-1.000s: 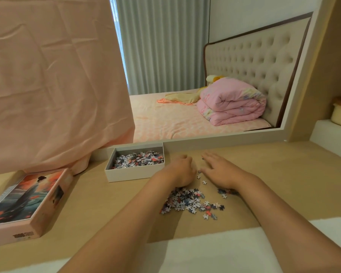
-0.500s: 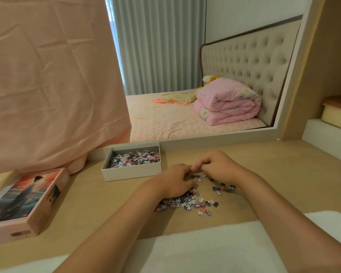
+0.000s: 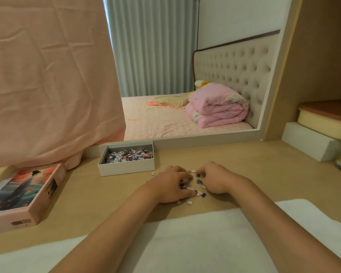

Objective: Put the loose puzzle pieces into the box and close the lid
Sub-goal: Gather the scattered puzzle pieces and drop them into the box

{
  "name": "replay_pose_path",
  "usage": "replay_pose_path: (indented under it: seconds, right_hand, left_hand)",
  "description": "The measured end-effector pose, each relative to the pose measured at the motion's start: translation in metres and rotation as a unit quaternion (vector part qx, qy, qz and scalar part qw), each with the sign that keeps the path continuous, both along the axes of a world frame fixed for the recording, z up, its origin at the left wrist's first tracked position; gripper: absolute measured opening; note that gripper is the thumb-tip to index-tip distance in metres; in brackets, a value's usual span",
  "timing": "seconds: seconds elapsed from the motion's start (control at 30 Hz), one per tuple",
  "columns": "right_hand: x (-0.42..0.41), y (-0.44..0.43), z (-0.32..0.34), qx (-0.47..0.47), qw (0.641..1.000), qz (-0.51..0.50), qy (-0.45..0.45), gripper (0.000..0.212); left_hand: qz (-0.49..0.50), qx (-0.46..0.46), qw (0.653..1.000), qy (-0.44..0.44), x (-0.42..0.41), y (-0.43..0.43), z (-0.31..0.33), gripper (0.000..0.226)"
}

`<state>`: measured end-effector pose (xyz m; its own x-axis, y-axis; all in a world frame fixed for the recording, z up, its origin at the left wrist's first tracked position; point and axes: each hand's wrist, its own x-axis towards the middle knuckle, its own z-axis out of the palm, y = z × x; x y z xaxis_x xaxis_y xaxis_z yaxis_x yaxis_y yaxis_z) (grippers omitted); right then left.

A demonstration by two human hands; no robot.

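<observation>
The left hand [image 3: 170,185] curled round a clump of puzzle pieces [image 3: 200,193] on the desk [image 3: 254,166], the right hand [image 3: 215,179] curled beside it, hold unclear, so strays might slip out short of the open box [image 3: 126,167] nearby

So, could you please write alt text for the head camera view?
A person's left hand and right hand gather loose puzzle pieces on a wooden table, the left hand curling round some. An open white box, holding pieces, stands just beyond them; its illustrated lid lies further left.
</observation>
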<state>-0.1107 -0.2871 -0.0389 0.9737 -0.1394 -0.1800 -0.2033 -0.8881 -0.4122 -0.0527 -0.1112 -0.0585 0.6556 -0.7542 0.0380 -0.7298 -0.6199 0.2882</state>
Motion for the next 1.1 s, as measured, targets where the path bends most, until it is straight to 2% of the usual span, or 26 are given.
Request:
replay_pose_path:
  seconds: [0.03,0.1,0.2,0.3,0.37,0.43,0.6,0.67,0.73,0.8,0.9,0.97,1.1]
  right_hand:
    - [0.001,0.005,0.0,0.005,1.0,0.014,-0.007,0.031]
    - [0.003,0.013,-0.001,0.028,0.999,0.041,-0.012,0.044]
    - [0.011,0.016,-0.004,0.061,0.996,0.055,-0.038,0.059]
    - [0.017,0.013,-0.008,0.008,0.996,0.051,-0.078,0.056]
    - [0.017,0.014,-0.011,-0.023,0.995,0.073,-0.069,0.058]
    - [0.017,0.019,-0.015,-0.013,0.994,0.103,-0.045,0.059]
    - [0.018,0.031,-0.015,0.078,0.988,0.126,-0.046,0.063]
    - [0.014,0.032,-0.012,0.129,0.983,0.116,-0.065,0.068]
    - [0.01,0.026,-0.004,0.138,0.982,0.087,-0.094,0.07]
    - [0.004,0.016,0.004,0.112,0.986,0.082,-0.091,0.068]
    - [-0.004,0.009,0.007,0.014,0.992,0.108,0.056,0.084]
    - [-0.007,0.014,-0.004,-0.063,0.986,0.111,0.111,0.091]
    - [-0.003,0.027,-0.023,-0.078,0.988,0.111,0.08,0.091]
  left_hand:
    - [0.0,-0.005,1.0,-0.007,0.001,0.003,0.001,0.061]
    - [0.003,-0.01,1.0,-0.029,0.001,0.013,0.004,0.064]
    - [0.027,0.009,0.999,-0.029,0.002,0.031,0.003,0.083]
    - [0.058,0.07,0.996,0.008,-0.001,0.044,0.001,0.099]
    - [0.059,0.076,0.995,0.02,-0.001,0.046,-0.002,0.099]
    - [0.059,0.042,0.997,0.032,0.001,0.046,-0.004,0.097]
    - [0.046,-0.039,0.997,0.037,0.008,0.048,-0.007,0.087]
    - [0.049,-0.045,0.996,0.052,0.011,0.045,-0.006,0.084]
    - [0.049,-0.028,0.996,0.069,0.015,0.039,-0.004,0.087]
    - [0.05,-0.003,0.995,0.086,0.02,0.031,-0.002,0.09]
    - [0.036,0.02,0.996,0.078,0.02,0.021,0.0,0.087]
    - [0.029,0.01,0.997,0.067,0.018,0.02,0.001,0.083]
    - [0.019,-0.01,0.998,0.051,0.015,0.027,0.004,0.079]
